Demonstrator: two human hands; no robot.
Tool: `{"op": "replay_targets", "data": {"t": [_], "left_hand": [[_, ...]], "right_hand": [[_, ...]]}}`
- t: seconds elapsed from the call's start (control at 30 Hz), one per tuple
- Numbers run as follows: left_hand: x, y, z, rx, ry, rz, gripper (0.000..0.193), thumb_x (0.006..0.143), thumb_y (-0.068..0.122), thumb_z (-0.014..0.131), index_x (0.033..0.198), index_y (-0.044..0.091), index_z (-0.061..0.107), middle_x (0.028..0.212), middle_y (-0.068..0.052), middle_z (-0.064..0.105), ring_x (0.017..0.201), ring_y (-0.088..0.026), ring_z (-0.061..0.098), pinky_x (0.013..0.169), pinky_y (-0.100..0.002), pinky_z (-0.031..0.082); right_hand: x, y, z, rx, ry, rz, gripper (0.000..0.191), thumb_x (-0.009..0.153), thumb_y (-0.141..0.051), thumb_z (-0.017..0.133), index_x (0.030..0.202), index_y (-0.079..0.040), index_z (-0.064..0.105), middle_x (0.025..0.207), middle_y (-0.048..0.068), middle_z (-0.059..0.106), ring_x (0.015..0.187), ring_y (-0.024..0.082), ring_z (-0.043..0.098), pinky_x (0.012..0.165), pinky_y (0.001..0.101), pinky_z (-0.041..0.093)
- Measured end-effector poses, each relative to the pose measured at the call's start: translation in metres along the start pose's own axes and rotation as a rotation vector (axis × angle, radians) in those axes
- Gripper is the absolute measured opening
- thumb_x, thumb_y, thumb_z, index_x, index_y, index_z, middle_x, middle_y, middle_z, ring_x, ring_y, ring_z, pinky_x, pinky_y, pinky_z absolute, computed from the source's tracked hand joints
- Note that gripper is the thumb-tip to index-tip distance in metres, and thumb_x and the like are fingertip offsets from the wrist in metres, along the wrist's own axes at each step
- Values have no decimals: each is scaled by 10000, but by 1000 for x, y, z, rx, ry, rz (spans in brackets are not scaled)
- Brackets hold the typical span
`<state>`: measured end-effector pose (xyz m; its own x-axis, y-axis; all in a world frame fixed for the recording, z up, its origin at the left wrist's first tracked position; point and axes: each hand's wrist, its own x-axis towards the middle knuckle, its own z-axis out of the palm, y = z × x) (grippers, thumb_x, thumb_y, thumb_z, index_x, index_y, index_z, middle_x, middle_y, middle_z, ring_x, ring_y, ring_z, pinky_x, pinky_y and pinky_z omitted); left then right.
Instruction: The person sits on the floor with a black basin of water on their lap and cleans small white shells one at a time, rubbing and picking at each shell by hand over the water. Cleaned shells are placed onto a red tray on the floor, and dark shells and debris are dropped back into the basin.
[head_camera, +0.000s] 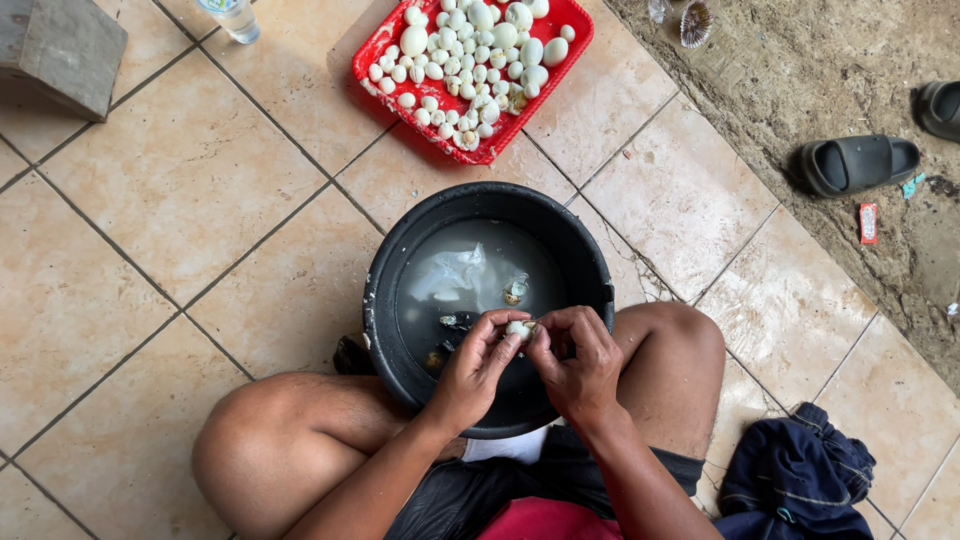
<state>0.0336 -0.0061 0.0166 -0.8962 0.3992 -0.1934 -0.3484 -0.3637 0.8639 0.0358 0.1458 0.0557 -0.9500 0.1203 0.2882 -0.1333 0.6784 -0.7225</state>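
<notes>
Head view: the left hand (478, 362) and right hand (578, 365) are pinching a small egg (518, 329) between closed fingertips, over the 6 o'clock rim of the black bucket (385, 300) of cloudy water. It is looking pale, partly peeled, likely wet, slippery and fragile; holding lightly around its sides seems best. A red tray (372, 45) of peeled eggs is sitting at 12 o'clock on the floor.

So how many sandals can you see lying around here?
2. One black sandal lies whole on the dirt at upper right; a second sandal is cut off by the right edge. Others may lie out of frame.
</notes>
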Motion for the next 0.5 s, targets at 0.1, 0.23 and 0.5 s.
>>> {"op": "replay_targets", "data": {"t": [0.1,0.23,0.5], "left_hand": [[-2,4,-2,39,-15,8,322,1101,177,488,1378,26,553,1162,-62,661,1102,-90,626,1003,-259,513],[-3,8,-2,117,-11,30,336,1113,193,476,1390,26,568,1143,-82,675,1093,-106,638,1006,-276,524],[-5,24,3,96,-44,-51,431,1080,246,455,1464,69,537,1323,-48,663,1147,-127,660,1057,-277,505]], "right_hand": [[2,-4,-4,79,-50,-61,105,886,-10,757,927,-8,660,892,62,698,640,109,664,562,244,539],[2,-4,-8,59,-95,-163,135,875,-32,786,985,-12,711,925,85,726,733,135,708,607,245,557],[-15,23,6,578,-119,397,101,975,-84,689,1024,4,694,899,51,743,775,89,724,687,229,599]]}}
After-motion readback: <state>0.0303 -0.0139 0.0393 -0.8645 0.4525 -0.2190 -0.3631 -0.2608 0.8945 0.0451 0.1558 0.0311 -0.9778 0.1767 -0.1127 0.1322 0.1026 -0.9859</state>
